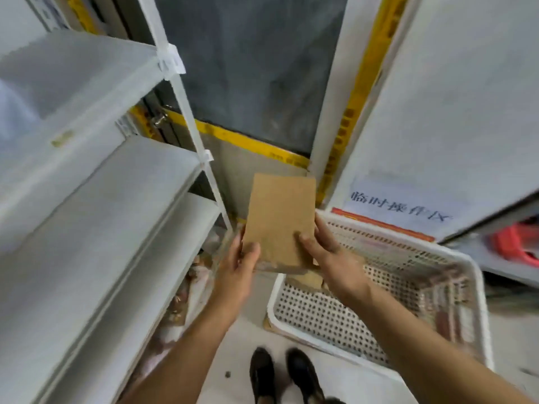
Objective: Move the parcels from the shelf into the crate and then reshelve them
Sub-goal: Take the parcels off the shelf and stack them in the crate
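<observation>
The tall white metal shelf unit (96,217) stands left of the white perforated plastic crate (379,290) on the floor. Both hands, left (240,266) and right (326,258), pinch the lower edge of a flat brown cardboard parcel (280,220), held above the crate's near-left corner. With thumbs gripping only one end, it could tilt and slip, missing the crate or shelf.

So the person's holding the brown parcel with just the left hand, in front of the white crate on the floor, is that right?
Not quite. The head view shows both hands on the brown parcel: the left hand grips its lower left edge and the right hand its lower right. The rest holds: the white crate sits on the floor.
</observation>
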Motion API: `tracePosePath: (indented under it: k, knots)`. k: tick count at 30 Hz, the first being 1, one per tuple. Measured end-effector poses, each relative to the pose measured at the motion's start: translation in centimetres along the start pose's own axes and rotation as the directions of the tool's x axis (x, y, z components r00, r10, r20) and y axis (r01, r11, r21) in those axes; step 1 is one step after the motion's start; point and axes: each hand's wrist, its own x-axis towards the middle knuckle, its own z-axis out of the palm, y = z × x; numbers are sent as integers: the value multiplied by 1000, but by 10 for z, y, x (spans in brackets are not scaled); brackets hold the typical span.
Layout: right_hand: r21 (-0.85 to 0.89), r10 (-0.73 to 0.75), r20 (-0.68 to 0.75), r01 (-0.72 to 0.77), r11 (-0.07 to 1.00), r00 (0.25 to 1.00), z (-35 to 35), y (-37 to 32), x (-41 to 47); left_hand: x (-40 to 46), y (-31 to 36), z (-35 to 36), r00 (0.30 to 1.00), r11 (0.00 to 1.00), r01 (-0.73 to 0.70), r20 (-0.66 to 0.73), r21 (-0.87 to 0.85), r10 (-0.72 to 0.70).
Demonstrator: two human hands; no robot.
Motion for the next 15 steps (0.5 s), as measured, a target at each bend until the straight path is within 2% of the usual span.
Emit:
tracePosePath:
  k: [3,6,10,15]
  knots:
    - [9,41,-102,-40,999,994,-45,47,-7,17,-33,39,975,990,55,205,128,-81]
    - [74,149,-216,-136,988,965,-84,89,-17,30,-67,81,924,969,95,343,228,-171]
    - [103,257,-298,-237,966,919,-139,143,-22,49,-115,141,855,908,126,420,400,-304]
    - [193,403,-385,-355,915,830,-216,215,-9,68,-172,226,781,872,174,475,457,-405]
